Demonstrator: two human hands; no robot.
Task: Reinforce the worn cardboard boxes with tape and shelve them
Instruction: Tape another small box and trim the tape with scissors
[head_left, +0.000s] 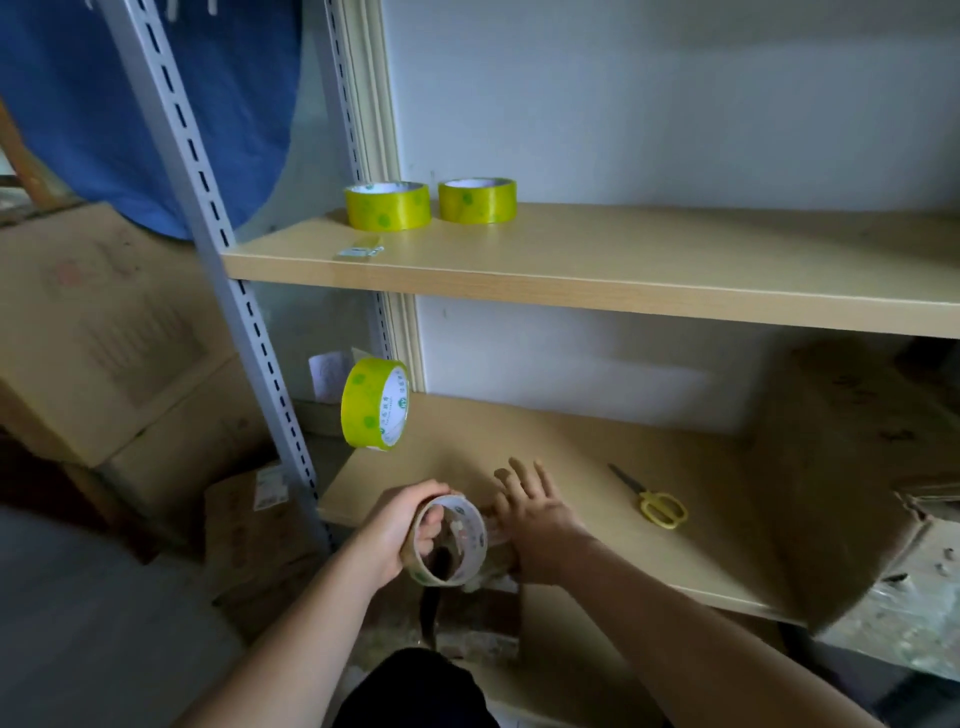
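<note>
The left hand (397, 525) grasps a tape roll (449, 540) at the lower shelf (571, 452); the right hand (535, 519) spreads its fingers, released. Yellow scissors (655, 503) lie nearby, beside a worn cardboard box (841, 467). Roll labels are unreadable.

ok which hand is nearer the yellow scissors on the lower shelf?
Right. The right hand is open just left of the scissors, not touching them. The left hand is further left, gripping a tape roll.
</note>
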